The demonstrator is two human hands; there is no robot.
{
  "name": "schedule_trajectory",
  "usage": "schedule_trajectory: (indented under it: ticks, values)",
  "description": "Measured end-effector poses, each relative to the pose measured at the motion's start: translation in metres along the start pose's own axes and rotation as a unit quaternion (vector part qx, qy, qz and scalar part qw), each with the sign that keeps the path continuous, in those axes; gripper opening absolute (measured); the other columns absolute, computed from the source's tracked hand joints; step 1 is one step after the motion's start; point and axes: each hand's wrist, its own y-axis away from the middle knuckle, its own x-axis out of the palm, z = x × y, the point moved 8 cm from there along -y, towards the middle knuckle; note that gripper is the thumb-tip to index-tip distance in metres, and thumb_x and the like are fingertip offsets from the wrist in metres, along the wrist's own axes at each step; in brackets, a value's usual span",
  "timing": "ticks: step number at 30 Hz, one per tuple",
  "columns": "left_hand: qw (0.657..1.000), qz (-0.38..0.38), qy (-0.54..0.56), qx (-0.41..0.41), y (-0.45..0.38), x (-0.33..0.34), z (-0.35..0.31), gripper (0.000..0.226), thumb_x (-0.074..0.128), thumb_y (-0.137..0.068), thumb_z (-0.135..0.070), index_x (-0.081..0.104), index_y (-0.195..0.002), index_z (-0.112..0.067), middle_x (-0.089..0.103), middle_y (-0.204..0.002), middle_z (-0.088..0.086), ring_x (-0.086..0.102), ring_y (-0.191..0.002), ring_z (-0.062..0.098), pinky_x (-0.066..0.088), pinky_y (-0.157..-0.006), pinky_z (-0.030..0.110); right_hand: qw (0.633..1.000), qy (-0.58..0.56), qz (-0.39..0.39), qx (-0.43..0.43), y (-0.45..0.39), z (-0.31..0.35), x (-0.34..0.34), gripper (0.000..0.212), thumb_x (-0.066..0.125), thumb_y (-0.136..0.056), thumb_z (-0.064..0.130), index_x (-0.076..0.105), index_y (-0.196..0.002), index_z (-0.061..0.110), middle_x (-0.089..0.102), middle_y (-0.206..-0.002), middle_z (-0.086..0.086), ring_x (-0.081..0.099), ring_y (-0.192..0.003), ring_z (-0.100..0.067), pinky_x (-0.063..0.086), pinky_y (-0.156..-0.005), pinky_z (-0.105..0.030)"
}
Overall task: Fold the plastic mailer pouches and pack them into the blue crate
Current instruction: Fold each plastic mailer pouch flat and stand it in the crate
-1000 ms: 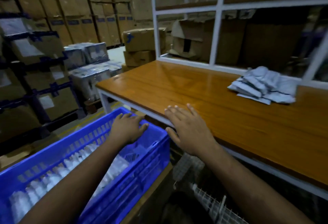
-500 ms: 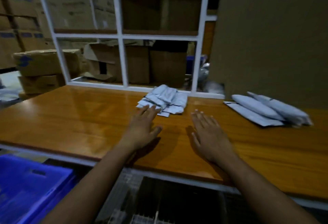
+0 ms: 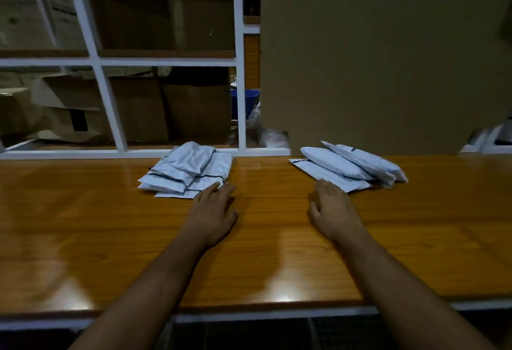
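Observation:
Two heaps of pale grey plastic mailer pouches lie at the back of the wooden table (image 3: pixel 110 233). The left heap (image 3: pixel 188 171) is a loose pile of flat pouches with dark strips. The right heap (image 3: pixel 349 165) holds two plump pouches on a flat one. My left hand (image 3: pixel 214 211) lies palm down, fingers apart, fingertips at the near corner of the left heap. My right hand (image 3: pixel 332 208) is flat and empty, fingertips just short of the right heap's flat pouch. The blue crate is out of view.
A white frame (image 3: pixel 239 72) of shelves stands behind the table, with cardboard boxes (image 3: pixel 138 111) beyond it. A big cardboard sheet (image 3: pixel 382 58) leans upright at the back right. Something blue (image 3: pixel 245 100) shows through the frame. The table's front edge runs near my forearms.
My view has swung right from the blue crate to the table. Both hands have moved forward and apart, the left toward the left heap, the right toward the right heap.

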Motion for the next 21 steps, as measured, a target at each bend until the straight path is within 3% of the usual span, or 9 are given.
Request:
schedule_trajectory:
  ticks: [2, 4, 7, 10, 15, 18, 21]
  values:
    - [1.0, -0.01, -0.005, 0.001, 0.001, 0.0, 0.001, 0.06, 0.047, -0.1, -0.048, 0.028, -0.155, -0.031, 0.03, -0.162, -0.005, 0.015, -0.151, 0.018, 0.02, -0.119, 0.043, 0.997, -0.002, 0.051, 0.055, -0.008, -0.015, 0.011, 0.062, 0.042, -0.098, 0.042, 0.031, -0.152, 0.014, 0.033, -0.158, -0.011, 0.03, -0.146, -0.028, 0.024, -0.119, -0.048]
    - [1.0, -0.016, -0.002, 0.002, 0.005, -0.001, 0.001, 0.059, 0.048, -0.1, -0.047, 0.031, -0.154, -0.03, 0.032, -0.161, -0.005, 0.017, -0.15, 0.017, 0.024, -0.117, 0.043, 0.982, 0.03, 0.149, 0.109, -0.012, -0.029, 0.028, 0.076, 0.031, -0.099, 0.058, 0.006, -0.16, 0.02, 0.005, -0.168, -0.007, 0.005, -0.153, -0.03, 0.008, -0.12, -0.056]
    - [1.0, -0.017, 0.015, -0.006, 0.009, -0.004, 0.001, 0.059, 0.052, -0.098, -0.043, 0.036, -0.153, -0.028, 0.035, -0.159, -0.004, 0.018, -0.149, 0.016, 0.028, -0.115, 0.041, 0.971, 0.061, 0.191, 0.127, -0.014, -0.032, 0.034, 0.085, 0.02, -0.095, 0.07, -0.003, -0.16, 0.02, 0.006, -0.167, -0.009, 0.007, -0.152, -0.034, 0.012, -0.118, -0.059]
    - [1.0, -0.017, 0.024, -0.011, 0.013, -0.006, 0.002, 0.061, 0.053, -0.098, -0.044, 0.036, -0.153, -0.026, 0.037, -0.158, -0.001, 0.019, -0.148, 0.016, 0.031, -0.113, 0.041, 0.981, 0.061, 0.145, 0.11, -0.009, -0.028, 0.025, 0.086, 0.021, -0.095, 0.072, 0.01, -0.159, 0.016, 0.019, -0.161, -0.013, 0.014, -0.147, -0.035, 0.016, -0.115, -0.058]
    - [0.998, -0.023, 0.052, -0.025, 0.021, -0.011, 0.004, 0.064, 0.054, -0.098, -0.043, 0.033, -0.155, -0.024, 0.039, -0.156, 0.002, 0.02, -0.147, 0.019, 0.031, -0.113, 0.041, 0.997, 0.024, 0.064, 0.032, 0.005, -0.013, 0.012, 0.048, 0.033, -0.099, 0.061, 0.051, -0.136, 0.035, 0.044, -0.139, -0.004, 0.033, -0.132, -0.025, 0.023, -0.105, -0.047]
    - [0.997, -0.025, 0.07, -0.031, 0.031, -0.014, 0.001, 0.061, 0.05, -0.1, -0.044, 0.033, -0.155, -0.025, 0.04, -0.157, -0.001, 0.021, -0.147, 0.019, 0.031, -0.113, 0.041, 0.999, -0.027, 0.03, -0.007, 0.016, 0.006, 0.002, 0.025, 0.046, -0.097, 0.052, 0.06, -0.114, 0.039, 0.045, -0.131, 0.003, 0.038, -0.127, -0.018, 0.024, -0.098, -0.043]
    - [0.995, -0.03, 0.089, -0.041, 0.049, -0.02, 0.001, 0.047, 0.042, -0.104, -0.044, 0.044, -0.148, -0.026, 0.053, -0.145, -0.002, 0.032, -0.139, 0.017, 0.037, -0.106, 0.04, 0.996, -0.043, 0.037, -0.073, 0.031, 0.036, -0.002, 0.019, 0.051, -0.095, 0.052, 0.058, -0.107, 0.039, 0.049, -0.124, 0.008, 0.043, -0.12, -0.015, 0.029, -0.092, -0.039]
